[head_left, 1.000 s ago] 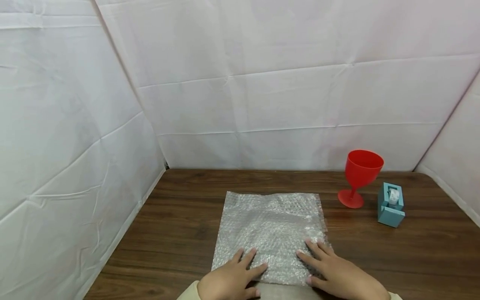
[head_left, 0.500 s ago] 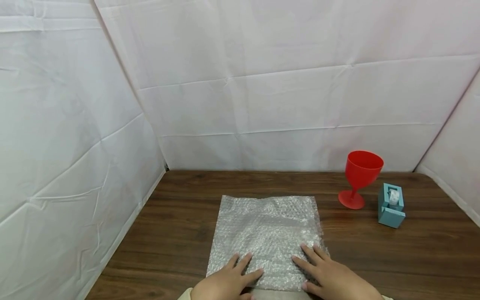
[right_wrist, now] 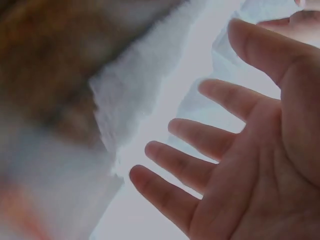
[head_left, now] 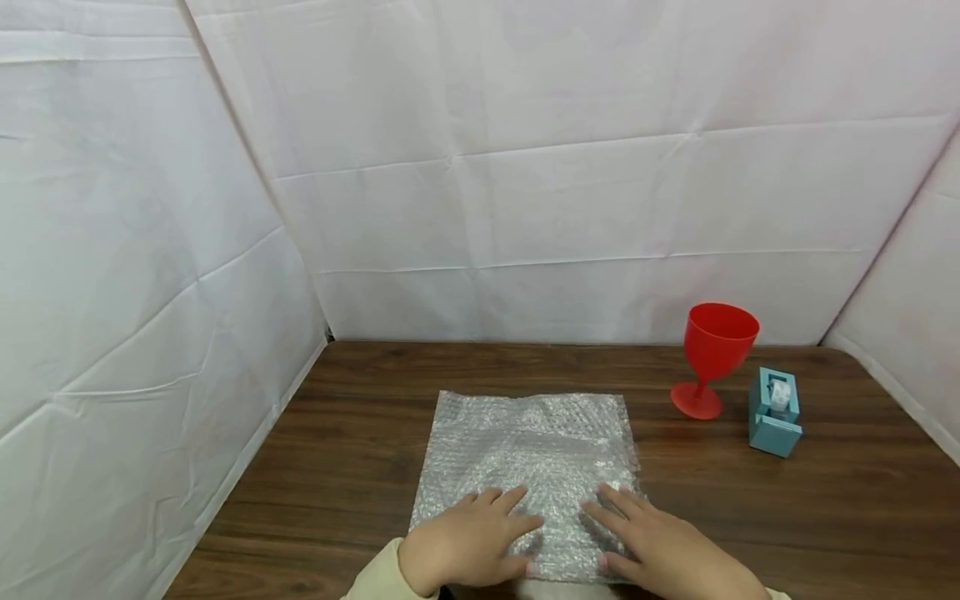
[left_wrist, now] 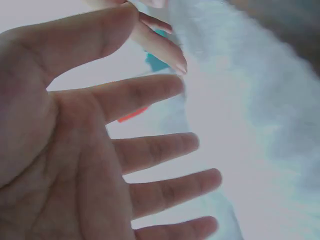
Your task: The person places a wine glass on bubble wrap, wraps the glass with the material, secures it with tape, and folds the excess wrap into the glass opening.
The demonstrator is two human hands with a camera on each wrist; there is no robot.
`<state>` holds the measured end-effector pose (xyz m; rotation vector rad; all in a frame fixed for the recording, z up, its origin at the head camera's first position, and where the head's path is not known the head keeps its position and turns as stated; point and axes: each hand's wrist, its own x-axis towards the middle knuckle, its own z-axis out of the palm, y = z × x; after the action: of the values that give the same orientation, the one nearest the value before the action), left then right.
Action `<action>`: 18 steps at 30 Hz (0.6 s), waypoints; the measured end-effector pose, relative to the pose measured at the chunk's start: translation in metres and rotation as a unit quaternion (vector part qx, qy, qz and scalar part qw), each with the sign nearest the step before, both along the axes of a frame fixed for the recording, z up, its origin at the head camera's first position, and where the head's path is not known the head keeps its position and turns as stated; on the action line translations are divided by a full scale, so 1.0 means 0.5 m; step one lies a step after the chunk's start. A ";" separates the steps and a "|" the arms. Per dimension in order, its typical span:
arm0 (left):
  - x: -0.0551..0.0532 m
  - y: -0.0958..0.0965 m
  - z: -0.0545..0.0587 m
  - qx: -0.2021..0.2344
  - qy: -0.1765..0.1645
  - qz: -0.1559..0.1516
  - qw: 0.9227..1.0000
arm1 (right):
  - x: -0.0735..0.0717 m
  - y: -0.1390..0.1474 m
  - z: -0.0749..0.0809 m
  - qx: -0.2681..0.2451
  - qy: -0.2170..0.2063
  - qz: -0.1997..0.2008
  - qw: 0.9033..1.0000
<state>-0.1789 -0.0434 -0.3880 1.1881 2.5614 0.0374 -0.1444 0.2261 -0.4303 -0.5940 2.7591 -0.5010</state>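
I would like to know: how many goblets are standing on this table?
1. The red goblet stands on the wooden table, to the right of the bubble wrap and left of the teal tape dispenser. No other shows.

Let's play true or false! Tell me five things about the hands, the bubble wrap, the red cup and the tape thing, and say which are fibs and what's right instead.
1. The left hand and the right hand are at the near part of the wrap. True.
2. The wrap is rolled into a ball. False: it is spread out on the table.
3. The cup stands upright. True.
4. The right hand holds the cup. False: the cup stands apart from both hands.
5. In the head view, the tape dispenser is to the right of the cup. True.
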 end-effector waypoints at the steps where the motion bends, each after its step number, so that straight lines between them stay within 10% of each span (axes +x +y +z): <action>1: -0.005 0.009 0.009 0.011 0.002 -0.005 1.000 | 0.001 0.003 0.007 -0.003 0.013 -0.004 1.000; 11: -0.073 0.093 0.044 0.157 -0.014 -0.034 0.987 | -0.020 0.076 0.063 -0.084 0.164 -0.131 0.974; 18: -0.136 0.164 0.034 0.290 -0.101 -0.006 0.952 | -0.045 0.175 0.081 -0.159 0.190 -0.221 0.943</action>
<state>-0.2468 0.0388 -0.3710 1.3019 2.4243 0.9144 -0.1671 0.3135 -0.3897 -0.1303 3.2204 -1.0459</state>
